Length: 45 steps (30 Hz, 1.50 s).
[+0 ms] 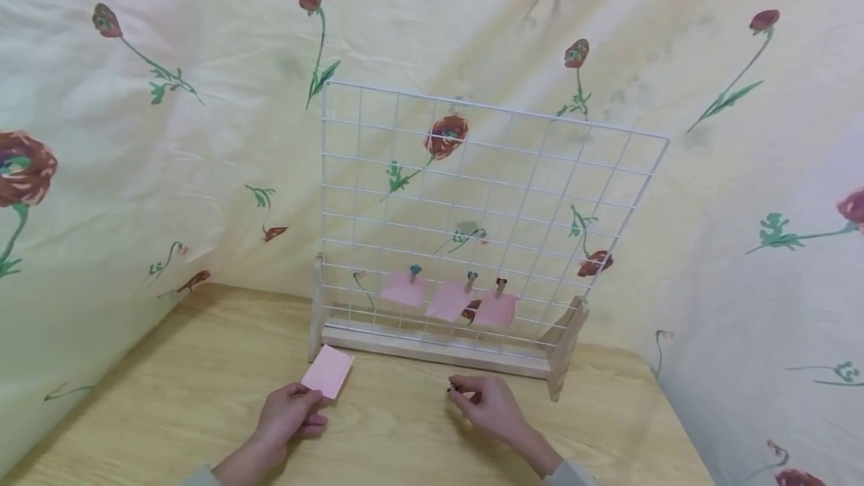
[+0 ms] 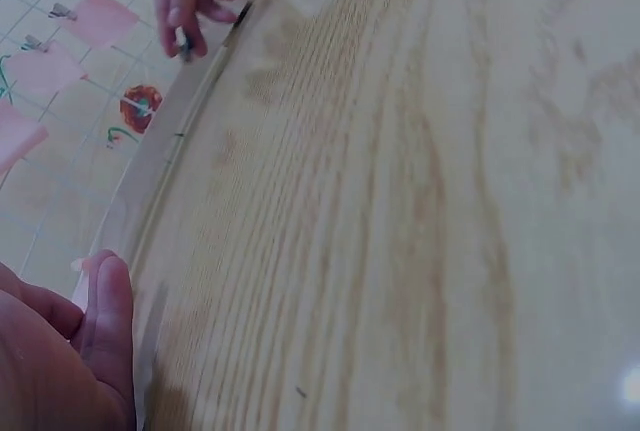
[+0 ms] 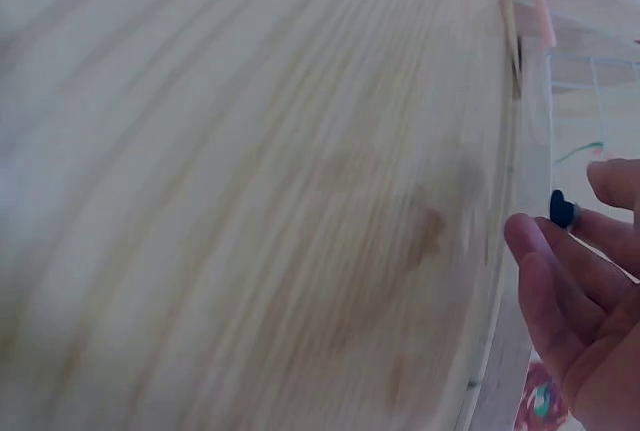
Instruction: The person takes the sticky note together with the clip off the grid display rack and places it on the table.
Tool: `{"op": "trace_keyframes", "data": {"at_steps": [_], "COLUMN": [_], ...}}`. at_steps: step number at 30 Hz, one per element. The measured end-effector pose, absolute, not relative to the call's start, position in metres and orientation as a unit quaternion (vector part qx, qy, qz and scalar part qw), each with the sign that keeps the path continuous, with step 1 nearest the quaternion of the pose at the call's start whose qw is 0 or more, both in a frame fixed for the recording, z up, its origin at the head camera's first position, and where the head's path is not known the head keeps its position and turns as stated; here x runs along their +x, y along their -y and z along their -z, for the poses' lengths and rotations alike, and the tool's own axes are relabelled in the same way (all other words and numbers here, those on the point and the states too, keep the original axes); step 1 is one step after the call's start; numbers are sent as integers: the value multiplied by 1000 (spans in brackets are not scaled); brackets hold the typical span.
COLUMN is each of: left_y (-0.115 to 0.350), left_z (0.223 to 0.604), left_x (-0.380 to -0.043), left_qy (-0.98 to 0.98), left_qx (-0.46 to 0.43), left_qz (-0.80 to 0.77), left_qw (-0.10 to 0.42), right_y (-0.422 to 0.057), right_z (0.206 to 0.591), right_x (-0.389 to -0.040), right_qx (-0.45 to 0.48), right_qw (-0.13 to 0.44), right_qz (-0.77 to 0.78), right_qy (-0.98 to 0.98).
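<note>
My left hand (image 1: 286, 418) pinches a pink paper note (image 1: 328, 371) by its lower edge, in front of the rack's left foot. In my right hand (image 1: 491, 409) a small clothespin with a dark top (image 3: 562, 209) is held between thumb and fingertips, mostly hidden by them. Before both hands stands a white wire grid (image 1: 486, 178) on a wooden base (image 1: 432, 351). Three pink notes hang low on it: a left one (image 1: 403, 289), a middle one (image 1: 448, 301) and a right one (image 1: 498, 310). Each is fixed by a small wooden clothespin (image 1: 415, 274) with a decorated top.
The rack stands toward the back of a light wooden table (image 1: 385, 433). Floral cloth (image 1: 223, 96) hangs behind the table and along its sides. Wooden feet hold up the grid, the right one (image 1: 567, 347) reaching toward the table's right side.
</note>
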State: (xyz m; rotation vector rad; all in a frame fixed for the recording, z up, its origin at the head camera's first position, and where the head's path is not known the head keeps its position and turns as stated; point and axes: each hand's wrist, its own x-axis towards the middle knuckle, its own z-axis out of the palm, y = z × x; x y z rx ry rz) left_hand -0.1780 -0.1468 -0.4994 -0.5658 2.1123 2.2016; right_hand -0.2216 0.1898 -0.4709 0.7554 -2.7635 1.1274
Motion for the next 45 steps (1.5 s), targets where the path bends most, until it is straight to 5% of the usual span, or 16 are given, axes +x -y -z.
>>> {"op": "trace_keyframes", "data": {"at_steps": [45], "left_y": [151], "left_z": [498], "left_x": [-174], "left_qy": [-708], "left_qx": [-154], "left_qz": [-686], "left_qw": [65], "right_y": [-233], "right_z": [487], "right_x": [-203], "right_qx": [302], "right_qw": [92], "right_qz": [-182], "right_qy": [931]}}
